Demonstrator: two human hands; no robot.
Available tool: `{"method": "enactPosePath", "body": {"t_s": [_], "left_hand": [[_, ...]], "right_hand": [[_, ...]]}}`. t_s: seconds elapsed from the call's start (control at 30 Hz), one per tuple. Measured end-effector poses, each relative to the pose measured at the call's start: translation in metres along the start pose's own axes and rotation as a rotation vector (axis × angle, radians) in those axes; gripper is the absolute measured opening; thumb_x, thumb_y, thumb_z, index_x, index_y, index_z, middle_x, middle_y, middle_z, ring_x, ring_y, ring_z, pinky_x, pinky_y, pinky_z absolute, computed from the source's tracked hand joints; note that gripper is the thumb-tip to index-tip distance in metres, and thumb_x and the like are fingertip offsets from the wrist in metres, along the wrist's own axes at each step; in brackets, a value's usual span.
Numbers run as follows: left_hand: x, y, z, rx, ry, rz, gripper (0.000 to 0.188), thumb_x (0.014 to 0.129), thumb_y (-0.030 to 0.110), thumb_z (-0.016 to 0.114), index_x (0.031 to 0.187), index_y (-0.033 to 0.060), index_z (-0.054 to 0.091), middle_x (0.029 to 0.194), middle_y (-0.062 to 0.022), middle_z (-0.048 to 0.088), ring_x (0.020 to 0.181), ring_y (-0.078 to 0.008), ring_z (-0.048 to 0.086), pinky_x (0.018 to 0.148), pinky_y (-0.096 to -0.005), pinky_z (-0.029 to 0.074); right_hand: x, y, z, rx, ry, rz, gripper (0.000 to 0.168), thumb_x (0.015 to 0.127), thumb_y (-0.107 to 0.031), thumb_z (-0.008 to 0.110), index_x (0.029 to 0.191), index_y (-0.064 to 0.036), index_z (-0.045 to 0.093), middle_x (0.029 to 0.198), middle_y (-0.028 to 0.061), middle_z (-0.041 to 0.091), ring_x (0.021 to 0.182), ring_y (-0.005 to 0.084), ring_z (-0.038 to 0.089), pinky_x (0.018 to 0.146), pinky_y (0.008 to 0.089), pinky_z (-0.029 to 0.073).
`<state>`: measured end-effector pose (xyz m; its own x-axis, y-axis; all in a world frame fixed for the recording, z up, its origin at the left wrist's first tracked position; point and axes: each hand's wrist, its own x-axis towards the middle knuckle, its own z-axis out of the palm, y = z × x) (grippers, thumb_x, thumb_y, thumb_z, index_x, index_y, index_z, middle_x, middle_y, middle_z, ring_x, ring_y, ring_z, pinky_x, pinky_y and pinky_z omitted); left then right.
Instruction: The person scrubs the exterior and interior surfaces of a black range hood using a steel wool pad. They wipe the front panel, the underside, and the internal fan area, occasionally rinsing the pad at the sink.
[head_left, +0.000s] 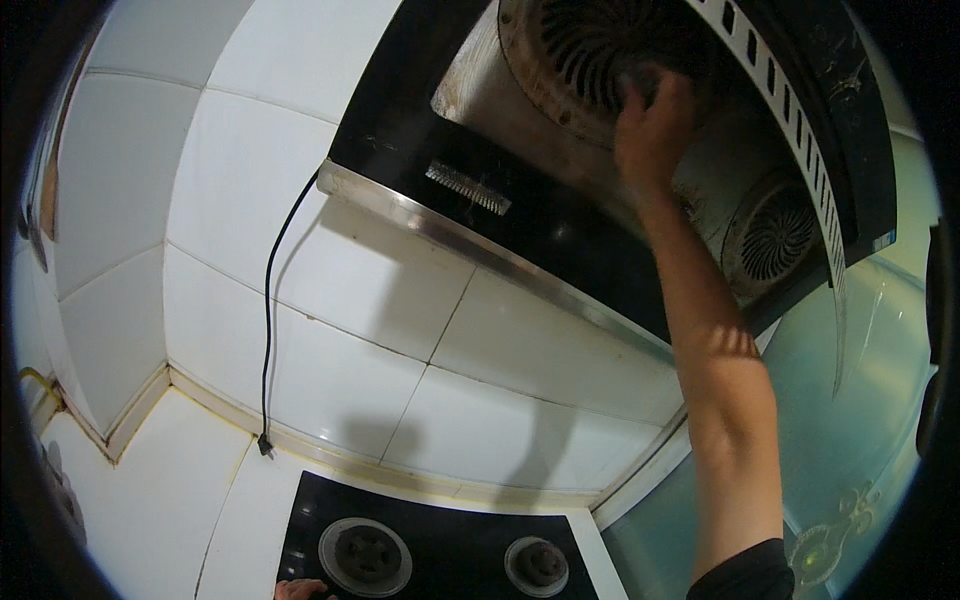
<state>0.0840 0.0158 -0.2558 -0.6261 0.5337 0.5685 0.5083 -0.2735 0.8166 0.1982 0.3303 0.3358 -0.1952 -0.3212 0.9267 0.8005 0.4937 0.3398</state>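
Observation:
My right hand (660, 124) is raised to the underside of a black range hood (559, 232). Its fingers are curled at a round, slotted fan grille (581, 56), around a small dark object (637, 81) too blurred to identify. Brownish grime marks the metal around this grille. At the bottom rim, my left hand (300, 589) rests at the left side of a black glass gas cooktop (457, 547). Only part of that hand shows, and whether it holds anything is hidden.
A second round grille (776, 232) sits farther right in the hood. The hood's slotted curved panel (795, 112) hangs beside my forearm. A black power cord (268, 337) runs down to a loose plug (265, 445) on the white counter (172, 465). Two burners (365, 557) are on the cooktop.

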Motion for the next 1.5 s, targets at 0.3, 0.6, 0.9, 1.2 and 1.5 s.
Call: {"method": "enactPosePath", "body": {"t_s": [0.3,0.6,0.9,1.2,1.5], "left_hand": [[-0.002,0.014,0.003,-0.020,-0.019,0.029,0.023,0.083,0.005,0.070,0.105,0.0030,0.063,0.101,-0.0138,0.064,0.098,-0.0346,0.056,0.087,-0.0443,0.044],[-0.007,0.018,-0.013,0.016,0.000,0.043,0.020,0.086,0.007,0.070,0.103,0.0017,0.063,0.100,-0.0137,0.063,0.093,-0.0325,0.057,0.085,-0.0437,0.044],[-0.007,0.028,-0.002,-0.006,-0.021,0.066,0.023,0.090,0.017,0.069,0.108,0.0031,0.063,0.101,-0.0150,0.063,0.096,-0.0341,0.058,0.090,-0.0477,0.040],[0.004,0.026,-0.026,0.021,-0.027,0.033,0.022,0.087,0.013,0.070,0.106,0.0046,0.063,0.100,-0.0125,0.064,0.094,-0.0328,0.059,0.090,-0.0453,0.040],[0.005,0.025,-0.029,-0.002,-0.021,-0.011,0.020,0.087,0.011,0.070,0.105,0.0042,0.063,0.099,-0.0122,0.065,0.093,-0.0321,0.060,0.088,-0.0449,0.042]], "right_hand": [[0.041,0.167,-0.032,-0.354,0.066,-0.011,0.034,0.098,-0.017,0.053,0.126,0.001,0.057,0.123,0.0220,0.060,0.107,0.0359,0.060,0.089,0.0462,0.049],[0.048,-0.065,0.038,0.123,0.209,-0.018,0.033,0.095,-0.024,0.061,0.113,0.004,0.060,0.105,0.0266,0.063,0.099,0.0439,0.062,0.081,0.0523,0.048],[-0.026,-0.037,0.010,-0.065,-0.073,-0.226,0.026,0.093,-0.017,0.062,0.111,0.001,0.059,0.106,0.0185,0.059,0.101,0.0366,0.057,0.085,0.0470,0.046],[0.011,-0.121,0.062,0.081,0.044,-0.331,0.026,0.087,-0.011,0.066,0.111,-0.003,0.059,0.104,0.0150,0.060,0.096,0.0342,0.060,0.082,0.0438,0.049],[-0.068,-0.067,0.022,0.175,-0.278,-0.402,0.028,0.070,0.008,0.072,0.095,-0.005,0.063,0.098,0.0134,0.064,0.094,0.0332,0.063,0.080,0.0428,0.051]]}}
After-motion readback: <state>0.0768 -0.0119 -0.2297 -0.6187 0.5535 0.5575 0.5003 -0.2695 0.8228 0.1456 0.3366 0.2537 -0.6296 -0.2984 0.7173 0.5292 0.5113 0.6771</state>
